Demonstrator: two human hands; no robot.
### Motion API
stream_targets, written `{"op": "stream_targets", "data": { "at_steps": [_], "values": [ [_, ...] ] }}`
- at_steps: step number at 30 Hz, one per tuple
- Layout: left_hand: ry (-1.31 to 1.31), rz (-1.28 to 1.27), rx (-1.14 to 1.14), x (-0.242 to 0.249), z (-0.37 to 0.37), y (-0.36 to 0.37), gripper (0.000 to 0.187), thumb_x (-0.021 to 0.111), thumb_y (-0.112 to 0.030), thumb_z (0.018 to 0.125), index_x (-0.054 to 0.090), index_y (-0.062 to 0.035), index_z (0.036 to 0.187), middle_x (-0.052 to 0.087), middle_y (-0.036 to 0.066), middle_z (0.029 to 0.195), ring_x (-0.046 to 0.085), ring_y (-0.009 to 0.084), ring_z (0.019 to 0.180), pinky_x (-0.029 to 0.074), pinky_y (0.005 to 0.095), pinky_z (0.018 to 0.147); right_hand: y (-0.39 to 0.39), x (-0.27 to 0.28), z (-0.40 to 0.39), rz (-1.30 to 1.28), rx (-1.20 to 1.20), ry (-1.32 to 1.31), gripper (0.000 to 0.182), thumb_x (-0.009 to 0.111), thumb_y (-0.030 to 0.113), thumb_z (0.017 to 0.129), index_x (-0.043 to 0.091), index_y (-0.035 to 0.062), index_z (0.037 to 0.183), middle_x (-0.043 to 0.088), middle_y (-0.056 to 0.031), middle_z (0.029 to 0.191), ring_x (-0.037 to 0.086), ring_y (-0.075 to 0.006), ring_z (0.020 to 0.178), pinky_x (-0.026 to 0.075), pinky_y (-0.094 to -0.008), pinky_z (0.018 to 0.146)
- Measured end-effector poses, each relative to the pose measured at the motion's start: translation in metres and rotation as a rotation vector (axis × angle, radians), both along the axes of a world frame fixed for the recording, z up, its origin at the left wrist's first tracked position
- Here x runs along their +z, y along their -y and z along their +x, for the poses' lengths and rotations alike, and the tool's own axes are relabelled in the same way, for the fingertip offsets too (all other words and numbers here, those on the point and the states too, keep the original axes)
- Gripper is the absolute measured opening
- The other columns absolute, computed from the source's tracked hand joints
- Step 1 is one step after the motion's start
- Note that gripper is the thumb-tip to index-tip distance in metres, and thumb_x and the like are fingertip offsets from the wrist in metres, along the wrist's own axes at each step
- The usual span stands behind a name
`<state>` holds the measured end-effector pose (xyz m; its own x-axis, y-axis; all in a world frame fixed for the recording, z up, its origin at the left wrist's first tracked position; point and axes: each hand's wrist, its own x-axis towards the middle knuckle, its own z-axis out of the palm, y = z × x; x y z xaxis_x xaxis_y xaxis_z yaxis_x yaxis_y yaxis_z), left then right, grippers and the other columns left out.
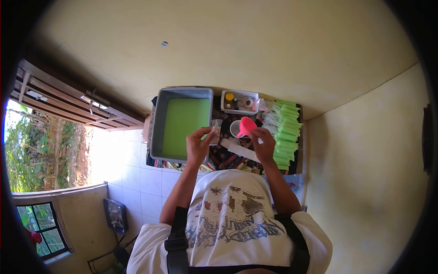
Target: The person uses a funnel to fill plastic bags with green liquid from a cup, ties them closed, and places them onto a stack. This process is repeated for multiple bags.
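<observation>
A pink funnel (247,125) is pinched in my right hand (264,145), tilted over a white cup (235,129). My left hand (199,144) is closed on a small clear plastic bag (216,133), near the right edge of a grey tub (209,102). Bright green liquid (185,125) fills the lower part of the tub. Right of the funnel, many filled green packets (286,132) lie in a column, with clear plastic at their left ends. A white strip (239,149) lies on the patterned cloth (221,160) between my hands.
Behind the cup stands a small white tray (233,111) with a yellow-capped container (230,97) and a roll of tape (247,102). A wall rises behind the table. To the left are an open door (73,98), a tiled floor (137,178) and a dark chair (116,216).
</observation>
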<state>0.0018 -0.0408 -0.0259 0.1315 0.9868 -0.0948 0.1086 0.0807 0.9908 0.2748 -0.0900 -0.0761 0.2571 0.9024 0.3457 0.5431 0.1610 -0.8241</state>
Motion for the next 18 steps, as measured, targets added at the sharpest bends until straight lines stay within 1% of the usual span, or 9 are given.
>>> {"op": "stream_targets", "data": {
  "at_steps": [2, 3, 4, 6, 9, 11, 12, 15, 18],
  "values": [
    [0.237, -0.047, -0.015, 0.033, 0.010, 0.002, 0.028, 0.071, -0.015, 0.107, 0.073, 0.0077, 0.125, 0.079, 0.011, 0.107, 0.074, 0.0139, 0.095, 0.065, 0.0321, 0.082, -0.001, 0.033, 0.008, 0.157, -0.026, 0.027, 0.016, 0.083, 0.008, 0.093, 0.081, 0.0055, 0.109, 0.076, -0.0119, 0.108, 0.076, -0.0280, 0.093, 0.059, -0.0382, 0.083],
    [0.353, -0.071, -0.024, 0.044, 0.013, 0.002, 0.028, 0.073, -0.014, 0.106, 0.073, 0.0079, 0.124, 0.079, 0.012, 0.108, 0.075, 0.0155, 0.095, 0.068, 0.0349, 0.084, -0.003, 0.059, 0.008, 0.191, -0.016, 0.021, 0.016, 0.082, 0.008, 0.094, 0.080, 0.0053, 0.110, 0.077, -0.0121, 0.108, 0.076, -0.0276, 0.094, 0.059, -0.0378, 0.084],
    [0.343, -0.053, -0.028, 0.047, 0.013, 0.003, 0.027, 0.074, -0.013, 0.105, 0.073, 0.0080, 0.123, 0.079, 0.012, 0.107, 0.075, 0.0155, 0.095, 0.068, 0.0356, 0.085, -0.005, 0.083, 0.008, 0.229, -0.008, 0.017, 0.016, 0.082, 0.007, 0.095, 0.080, 0.0051, 0.110, 0.078, -0.0124, 0.108, 0.076, -0.0272, 0.095, 0.059, -0.0375, 0.085],
    [0.326, -0.010, -0.038, 0.050, 0.015, 0.003, 0.026, 0.075, -0.011, 0.104, 0.074, 0.0083, 0.121, 0.080, 0.013, 0.107, 0.075, 0.0155, 0.094, 0.069, 0.0371, 0.087, -0.008, 0.111, 0.007, 0.283, 0.024, -0.078, 0.017, 0.081, 0.006, 0.095, 0.081, 0.0042, 0.112, 0.077, -0.0125, 0.108, 0.075, -0.0262, 0.097, 0.059, -0.0371, 0.085],
    [0.306, 0.001, -0.078, 0.045, 0.013, 0.002, 0.018, 0.081, -0.007, 0.099, 0.077, 0.0069, 0.108, 0.079, 0.009, 0.099, 0.075, 0.0127, 0.093, 0.063, 0.0283, 0.081, -0.010, 0.148, -0.005, 0.346, 0.068, -0.176, 0.018, 0.081, 0.006, 0.095, 0.082, 0.0046, 0.114, 0.077, -0.0129, 0.107, 0.074, -0.0238, 0.100, 0.058, -0.0353, 0.085],
    [0.142, 0.085, -0.071, 0.052, 0.010, 0.002, 0.015, 0.084, -0.006, 0.095, 0.078, 0.0055, 0.104, 0.079, 0.007, 0.093, 0.073, 0.0106, 0.087, 0.061, 0.0271, 0.079, -0.009, 0.169, -0.012, 0.369, 0.102, -0.112, 0.017, 0.082, 0.006, 0.095, 0.082, 0.0045, 0.112, 0.077, -0.0128, 0.106, 0.074, -0.0230, 0.099, 0.058, -0.0346, 0.084],
    [0.060, 0.127, -0.065, 0.056, 0.008, 0.002, 0.015, 0.086, -0.005, 0.093, 0.078, 0.0047, 0.102, 0.079, 0.006, 0.089, 0.073, 0.0095, 0.084, 0.060, 0.0264, 0.078, -0.009, 0.177, -0.016, 0.380, 0.121, -0.080, 0.017, 0.082, 0.006, 0.095, 0.083, 0.0045, 0.112, 0.077, -0.0128, 0.105, 0.074, -0.0226, 0.098, 0.058, -0.0343, 0.084],
    [-0.027, 0.148, -0.048, 0.063, 0.004, 0.001, 0.010, 0.087, -0.003, 0.091, 0.080, 0.0019, 0.096, 0.080, 0.003, 0.084, 0.070, 0.0067, 0.079, 0.058, 0.0248, 0.076, -0.007, 0.190, -0.027, 0.368, 0.181, -0.116, 0.016, 0.082, 0.006, 0.095, 0.083, 0.0043, 0.110, 0.077, -0.0123, 0.105, 0.074, -0.0221, 0.097, 0.058, -0.0338, 0.082],
    [0.071, 0.130, -0.030, 0.068, 0.000, 0.003, 0.006, 0.085, -0.001, 0.092, 0.082, 0.0000, 0.096, 0.082, 0.003, 0.088, 0.070, 0.0053, 0.080, 0.056, 0.0244, 0.075, -0.010, 0.194, -0.037, 0.372, 0.186, -0.110, 0.016, 0.082, 0.006, 0.094, 0.084, 0.0045, 0.110, 0.077, -0.0120, 0.105, 0.074, -0.0222, 0.095, 0.058, -0.0331, 0.080]
  ]
}}
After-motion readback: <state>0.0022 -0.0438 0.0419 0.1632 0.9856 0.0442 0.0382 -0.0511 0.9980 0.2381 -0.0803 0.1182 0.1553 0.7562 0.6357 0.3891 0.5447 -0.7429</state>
